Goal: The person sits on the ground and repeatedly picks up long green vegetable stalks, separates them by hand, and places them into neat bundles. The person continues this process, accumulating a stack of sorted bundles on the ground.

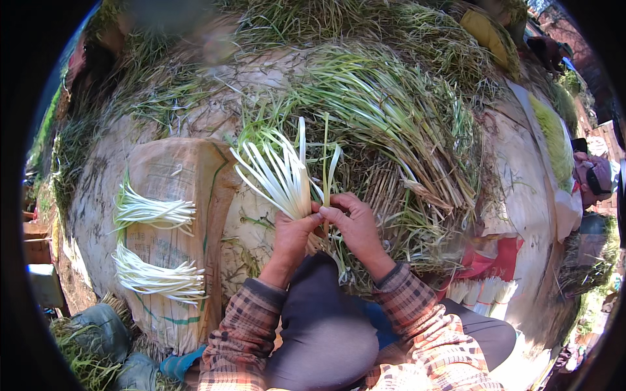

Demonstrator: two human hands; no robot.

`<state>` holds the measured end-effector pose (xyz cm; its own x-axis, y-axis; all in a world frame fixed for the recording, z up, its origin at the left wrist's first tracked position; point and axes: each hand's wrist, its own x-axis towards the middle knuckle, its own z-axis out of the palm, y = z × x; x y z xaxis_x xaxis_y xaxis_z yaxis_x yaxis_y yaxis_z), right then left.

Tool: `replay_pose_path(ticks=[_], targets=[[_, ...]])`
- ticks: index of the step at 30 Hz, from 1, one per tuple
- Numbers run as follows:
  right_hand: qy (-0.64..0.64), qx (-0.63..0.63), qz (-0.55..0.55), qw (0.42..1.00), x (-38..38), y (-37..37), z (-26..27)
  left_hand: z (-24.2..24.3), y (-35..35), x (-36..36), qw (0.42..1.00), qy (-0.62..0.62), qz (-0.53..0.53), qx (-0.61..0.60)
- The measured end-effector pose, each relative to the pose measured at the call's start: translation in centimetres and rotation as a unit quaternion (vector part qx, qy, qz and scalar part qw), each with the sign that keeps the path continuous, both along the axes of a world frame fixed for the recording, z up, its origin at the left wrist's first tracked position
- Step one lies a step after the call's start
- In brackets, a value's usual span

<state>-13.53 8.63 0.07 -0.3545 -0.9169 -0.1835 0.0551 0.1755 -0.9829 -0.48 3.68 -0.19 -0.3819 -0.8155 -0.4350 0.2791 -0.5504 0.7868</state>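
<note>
My left hand [293, 232] grips a fanned bunch of pale chive-like stalks [283, 181] by its lower end, above my knee. Close beside it, my right hand [353, 220] pinches a single yellowish stalk [325, 161] between thumb and forefinger. Both thumbs nearly meet at the bunch. To the left, a woven sack [166, 161] lies flat with two bundles of white stalks on it, an upper bundle [161, 211] and a lower bundle [159, 276]. Ahead and to the right spreads a large heap of untrimmed green stalks [381, 112], with dry brown lower ends.
Bound white bundles [481, 295] stand by a red cloth or bag [494, 259] near my right knee. Loose greens [415, 24] pile along the far side. Another person in a cap [594, 176] sits at the right rim, near yellow-green stalks [552, 137]. Dark, rounded bags [100, 327] lie lower left.
</note>
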Motion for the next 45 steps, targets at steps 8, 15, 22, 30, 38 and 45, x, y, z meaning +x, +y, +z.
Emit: replay_pose_path(ticks=[8, 15, 22, 30, 38, 45], targets=[[-0.272, 0.018, -0.196, 0.942, -5.6, 2.7, -2.8, -2.3, -1.2, 2.5, 0.992, 0.061, 0.062, 0.094], [-0.160, -0.027, -0.292, 0.943, -13.7, 4.6, -2.3, -4.0, -2.4, 8.8, 0.985, -0.165, 0.049, 0.028], [-0.045, -0.026, -0.092, 0.994, -8.9, -2.2, 4.0, -0.5, -2.7, 4.5, 0.995, -0.067, 0.010, -0.079], [-0.020, -0.087, 0.104, 0.991, -3.8, -6.8, 5.7, 2.5, 0.1, 0.3, 0.992, 0.076, -0.094, -0.019], [-0.255, 0.109, 0.255, 0.927, -0.8, 0.8, 0.3, 1.1, -5.1, 3.9, 0.984, 0.147, 0.092, 0.030], [-0.253, 0.121, 0.196, 0.940, -4.3, 4.9, -3.8, 0.5, -5.0, 4.0, 0.991, 0.072, 0.110, 0.006]])
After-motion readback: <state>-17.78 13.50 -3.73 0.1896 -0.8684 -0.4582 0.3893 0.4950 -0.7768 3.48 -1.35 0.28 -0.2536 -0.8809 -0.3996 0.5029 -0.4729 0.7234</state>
